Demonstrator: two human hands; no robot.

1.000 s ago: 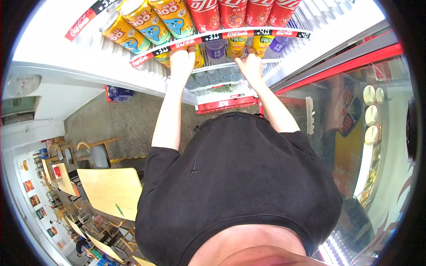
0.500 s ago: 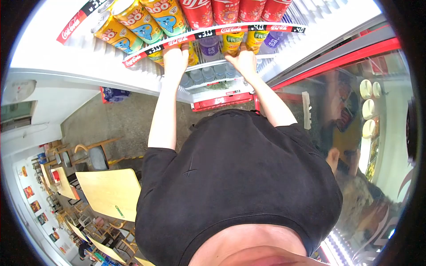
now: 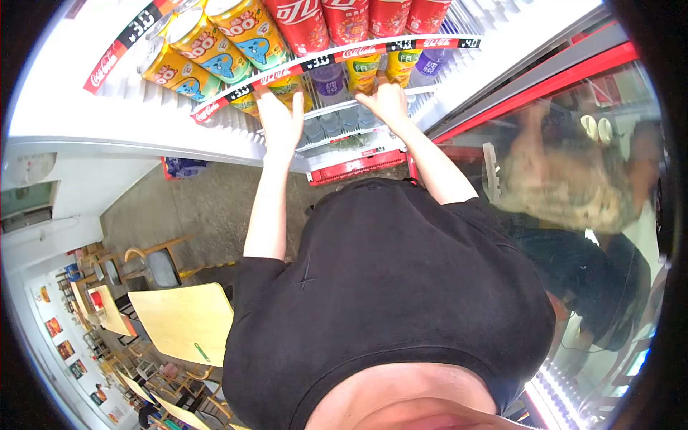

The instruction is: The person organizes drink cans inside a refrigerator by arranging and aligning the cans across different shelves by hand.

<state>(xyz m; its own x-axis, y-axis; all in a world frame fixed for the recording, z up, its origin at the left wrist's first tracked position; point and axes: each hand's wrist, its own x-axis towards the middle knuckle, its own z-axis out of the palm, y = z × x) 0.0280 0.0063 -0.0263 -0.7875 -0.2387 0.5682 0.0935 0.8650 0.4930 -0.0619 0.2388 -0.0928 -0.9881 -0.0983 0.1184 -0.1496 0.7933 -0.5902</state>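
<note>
Left grip (image 3: 280, 122), right grip (image 3: 388, 106): closure unclear | price strip (image 3: 352, 54) overlaps yellow drinks (image 3: 364, 70) | cans (image 3: 301, 29) above

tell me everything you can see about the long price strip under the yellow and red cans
The price strip is a narrow band, apparently printed plastic or card, along the shelf's front edge below the yellow cans and red cans. White with red blocks in white lettering, some reading Coca-Cola, it carries black tags showing 3.0 and 4.0. It looks whole and bowed, perhaps from the lens, rising rightward. The left hand's fingers reach up to its lower edge; contact can't be told.
</note>
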